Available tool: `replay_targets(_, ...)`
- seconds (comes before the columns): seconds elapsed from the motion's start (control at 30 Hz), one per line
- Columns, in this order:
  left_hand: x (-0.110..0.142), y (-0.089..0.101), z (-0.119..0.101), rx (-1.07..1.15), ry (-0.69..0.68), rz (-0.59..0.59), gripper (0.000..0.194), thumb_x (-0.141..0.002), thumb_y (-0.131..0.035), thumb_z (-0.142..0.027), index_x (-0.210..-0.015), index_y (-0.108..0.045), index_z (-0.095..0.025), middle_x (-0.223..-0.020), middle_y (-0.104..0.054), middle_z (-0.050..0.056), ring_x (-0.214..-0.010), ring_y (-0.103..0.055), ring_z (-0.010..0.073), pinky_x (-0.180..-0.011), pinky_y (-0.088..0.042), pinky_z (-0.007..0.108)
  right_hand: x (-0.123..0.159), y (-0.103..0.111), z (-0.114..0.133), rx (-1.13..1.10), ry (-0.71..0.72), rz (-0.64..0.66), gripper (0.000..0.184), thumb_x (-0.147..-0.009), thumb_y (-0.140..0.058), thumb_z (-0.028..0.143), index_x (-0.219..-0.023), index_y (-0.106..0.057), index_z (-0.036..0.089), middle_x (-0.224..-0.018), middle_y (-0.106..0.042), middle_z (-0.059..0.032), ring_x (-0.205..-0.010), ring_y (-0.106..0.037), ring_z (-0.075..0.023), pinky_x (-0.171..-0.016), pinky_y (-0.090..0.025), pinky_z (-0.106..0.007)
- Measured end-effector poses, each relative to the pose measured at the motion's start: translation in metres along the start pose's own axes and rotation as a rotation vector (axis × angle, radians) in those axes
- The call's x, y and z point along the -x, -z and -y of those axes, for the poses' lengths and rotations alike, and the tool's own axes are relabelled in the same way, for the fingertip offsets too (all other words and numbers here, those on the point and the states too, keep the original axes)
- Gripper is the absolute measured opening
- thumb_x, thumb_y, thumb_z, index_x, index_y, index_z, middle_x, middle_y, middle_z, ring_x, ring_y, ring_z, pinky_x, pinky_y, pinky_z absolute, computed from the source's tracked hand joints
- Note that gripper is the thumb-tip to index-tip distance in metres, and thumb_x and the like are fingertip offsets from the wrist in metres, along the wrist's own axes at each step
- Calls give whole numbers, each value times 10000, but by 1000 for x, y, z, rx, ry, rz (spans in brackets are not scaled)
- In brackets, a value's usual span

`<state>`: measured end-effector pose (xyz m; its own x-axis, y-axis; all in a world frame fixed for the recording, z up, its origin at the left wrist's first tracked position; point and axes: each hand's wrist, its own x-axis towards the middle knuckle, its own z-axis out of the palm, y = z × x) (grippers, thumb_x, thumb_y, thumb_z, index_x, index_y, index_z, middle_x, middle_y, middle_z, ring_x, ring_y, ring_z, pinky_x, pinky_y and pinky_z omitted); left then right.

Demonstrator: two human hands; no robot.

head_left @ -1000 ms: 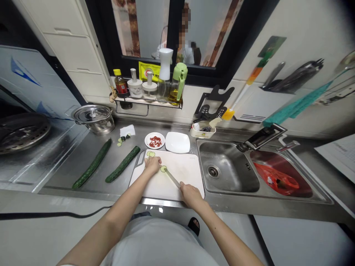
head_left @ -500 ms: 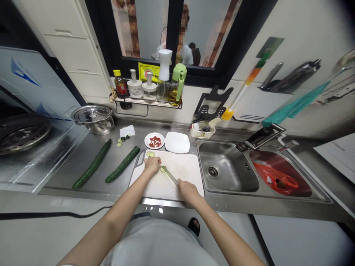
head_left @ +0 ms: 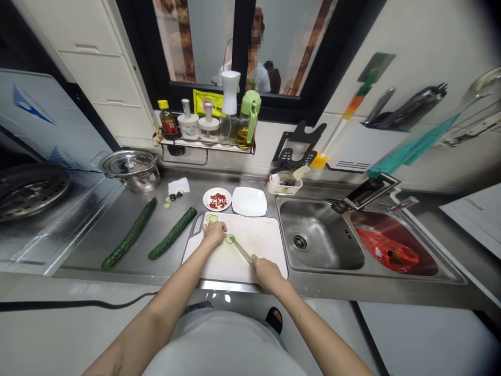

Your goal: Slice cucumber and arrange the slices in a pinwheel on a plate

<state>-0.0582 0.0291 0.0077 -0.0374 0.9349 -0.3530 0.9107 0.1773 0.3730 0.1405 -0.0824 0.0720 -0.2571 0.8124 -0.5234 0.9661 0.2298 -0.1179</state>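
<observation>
My right hand is wrapped around the handle of a knife, its blade pointing up and left over the white cutting board. A round cucumber slice is at the blade's tip. Just left of that slice, my left hand rests low on the board with its fingers curled; what lies under them is hidden. A few cucumber slices lie flat beyond its fingertips. To the left of the board are two whole-looking cucumbers, a nearer one and a farther one, both on the steel counter.
Behind the board stand a plate of chopped red pieces and a white plate. Cucumber ends lie near a white tissue. A lidded pot is at back left, a sink at right, bottles on a rack.
The view has shifted very slightly. Both hands, the knife and the slice at its tip stay in nearly the same place on the board.
</observation>
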Motion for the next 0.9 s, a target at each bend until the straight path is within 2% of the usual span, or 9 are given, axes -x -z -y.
replay_targets(0.63, 1, 0, -1, 2, 5, -9, 135, -727, -662, -265, -862, -669, -259, -994, -693, 40, -1102, -532, 266, -949, -277, 419, -10, 6, 8, 43, -2, 8, 345, -880, -333, 73, -1153, -534, 137, -984, -682, -168, -945, -663, -242, -722, -467, -316)
replay_targets(0.9, -1, -1, 0, -1, -2, -8, 147, -720, -671, -271, -867, -673, -268, -992, -700, 29, -1096, -539, 263, -950, -278, 421, -3, -3, 3, 33, -14, -2, 336, -895, -330, 92, -1155, -535, 146, -1005, -680, -165, -933, -664, -238, -735, -468, -322)
